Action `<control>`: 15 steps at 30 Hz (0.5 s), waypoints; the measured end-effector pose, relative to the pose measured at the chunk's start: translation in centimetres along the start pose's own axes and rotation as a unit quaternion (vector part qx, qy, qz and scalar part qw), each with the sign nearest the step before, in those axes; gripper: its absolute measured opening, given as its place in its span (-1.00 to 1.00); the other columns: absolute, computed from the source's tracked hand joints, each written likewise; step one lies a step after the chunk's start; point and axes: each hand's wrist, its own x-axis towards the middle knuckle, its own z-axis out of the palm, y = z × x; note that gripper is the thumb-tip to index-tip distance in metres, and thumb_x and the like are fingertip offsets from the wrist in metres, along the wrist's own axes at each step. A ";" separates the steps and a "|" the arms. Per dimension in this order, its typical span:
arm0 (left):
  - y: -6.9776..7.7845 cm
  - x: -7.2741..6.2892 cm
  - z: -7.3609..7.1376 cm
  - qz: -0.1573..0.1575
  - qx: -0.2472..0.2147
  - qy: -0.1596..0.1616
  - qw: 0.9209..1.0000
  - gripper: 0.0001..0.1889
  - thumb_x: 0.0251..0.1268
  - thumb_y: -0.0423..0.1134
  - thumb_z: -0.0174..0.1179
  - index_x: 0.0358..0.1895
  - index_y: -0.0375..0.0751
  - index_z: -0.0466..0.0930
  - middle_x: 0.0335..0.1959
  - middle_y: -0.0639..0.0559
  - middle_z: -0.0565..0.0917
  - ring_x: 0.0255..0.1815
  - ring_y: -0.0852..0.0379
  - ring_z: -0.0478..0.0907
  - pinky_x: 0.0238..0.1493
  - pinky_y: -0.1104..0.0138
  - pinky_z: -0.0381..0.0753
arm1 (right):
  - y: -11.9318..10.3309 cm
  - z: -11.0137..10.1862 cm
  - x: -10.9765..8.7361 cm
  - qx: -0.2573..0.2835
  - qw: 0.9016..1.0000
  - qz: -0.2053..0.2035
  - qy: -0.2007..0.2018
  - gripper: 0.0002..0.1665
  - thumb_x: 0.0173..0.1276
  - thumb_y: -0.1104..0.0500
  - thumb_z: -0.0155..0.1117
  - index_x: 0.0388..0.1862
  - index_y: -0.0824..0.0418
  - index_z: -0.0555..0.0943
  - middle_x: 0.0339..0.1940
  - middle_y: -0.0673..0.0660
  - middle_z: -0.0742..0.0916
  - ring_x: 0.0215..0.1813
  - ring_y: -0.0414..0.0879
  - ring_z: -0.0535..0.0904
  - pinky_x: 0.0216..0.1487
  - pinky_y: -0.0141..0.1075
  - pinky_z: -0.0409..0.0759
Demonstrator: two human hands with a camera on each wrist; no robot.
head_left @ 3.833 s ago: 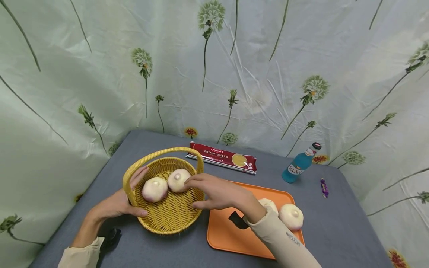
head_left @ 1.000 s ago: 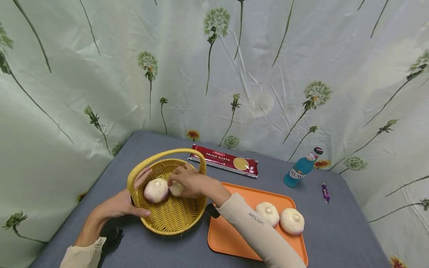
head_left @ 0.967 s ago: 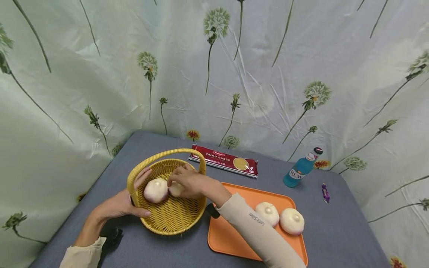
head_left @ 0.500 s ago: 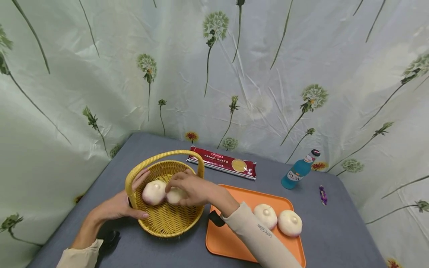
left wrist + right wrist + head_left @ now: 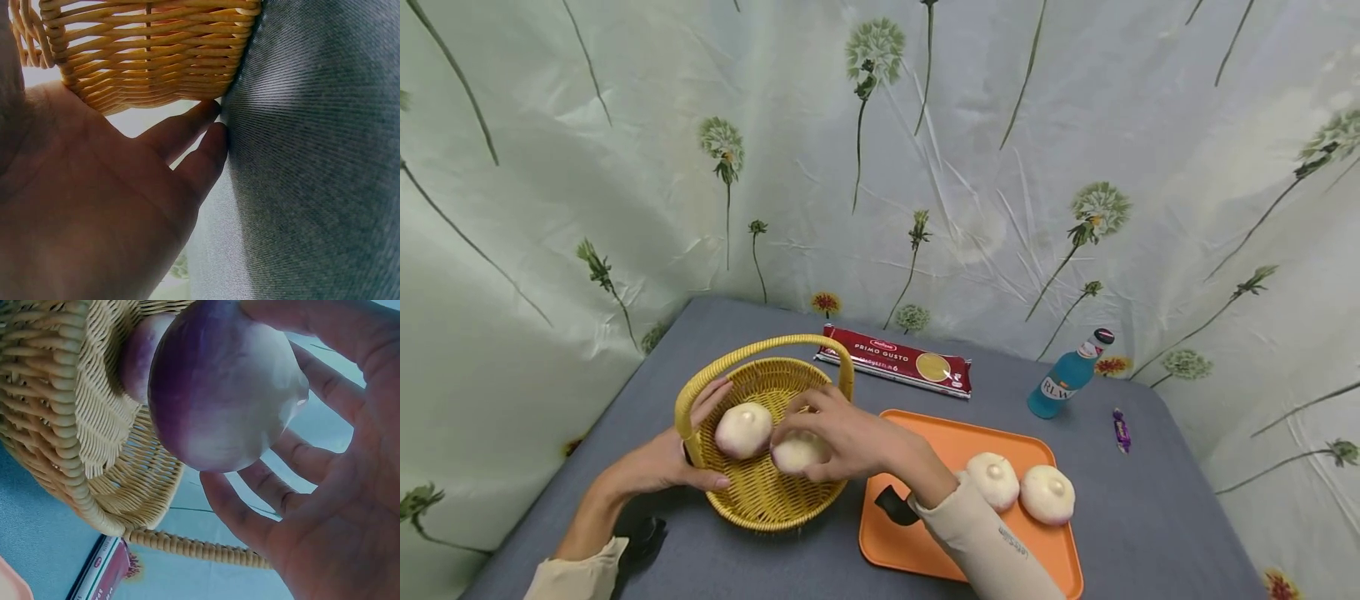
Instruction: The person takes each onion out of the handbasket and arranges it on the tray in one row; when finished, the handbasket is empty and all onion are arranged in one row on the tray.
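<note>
My right hand point(image 5: 856, 435) grips a white-and-purple turnip point(image 5: 797, 454) over the right half of a yellow wicker basket point(image 5: 758, 523). In the right wrist view this turnip point(image 5: 222, 394) sits between thumb and fingers, raised above the basket's inside. A second turnip point(image 5: 743, 431) lies in the basket at the left. My left hand point(image 5: 658, 462) holds the basket's left side, its thumb along the front rim and fingers behind the handle. In the left wrist view the palm is beside the woven wall point(image 5: 156, 56), and two fingertips reach down to the table.
An orange tray point(image 5: 887, 550) right of the basket bears two more turnips, one point(image 5: 992, 482) partly behind my sleeve, the other point(image 5: 1048, 495) beside it. Behind lie a red spaghetti packet point(image 5: 895, 360), a blue bottle point(image 5: 1063, 382) and a purple wrapped candy point(image 5: 1121, 431).
My right hand first reached over the right-hand turnip in the basket, then took hold of it. It has since lifted it slightly and toward me. The left hand stays at the basket.
</note>
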 end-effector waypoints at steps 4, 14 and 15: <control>-0.1 0.0 0.1 0.000 0.002 0.003 1.000 0.36 -0.13 -0.37 0.59 0.64 -0.20 -0.31 0.61 -0.33 -0.39 0.44 0.71 -0.32 0.22 0.77 -0.07 | -0.1 -0.1 -0.9 0.015 1.000 -0.006 0.015 -0.51 0.28 0.05 0.45 0.19 -0.12 0.60 0.29 0.03 0.50 0.27 -0.03 0.30 0.22 -0.29 0.38; 0.2 0.1 0.2 0.013 -0.014 0.000 1.000 0.35 -0.14 -0.41 0.58 0.64 -0.21 -0.31 0.61 -0.34 -0.41 0.44 0.69 -0.32 0.22 0.77 -0.06 | -0.1 -0.2 -3.4 0.067 0.996 0.001 0.060 -0.52 0.32 0.06 0.38 0.22 -0.11 0.58 0.31 0.01 0.48 0.21 -0.06 0.24 0.12 -0.28 0.36; 0.2 0.1 0.1 0.014 -0.013 0.000 1.000 0.35 -0.14 -0.41 0.58 0.64 -0.20 -0.31 0.61 -0.34 -0.40 0.44 0.69 -0.32 0.22 0.77 -0.06 | -0.1 -0.2 -3.6 0.070 0.995 0.001 0.066 -0.52 0.32 0.07 0.38 0.22 -0.11 0.57 0.31 0.02 0.47 0.21 -0.06 0.24 0.12 -0.28 0.37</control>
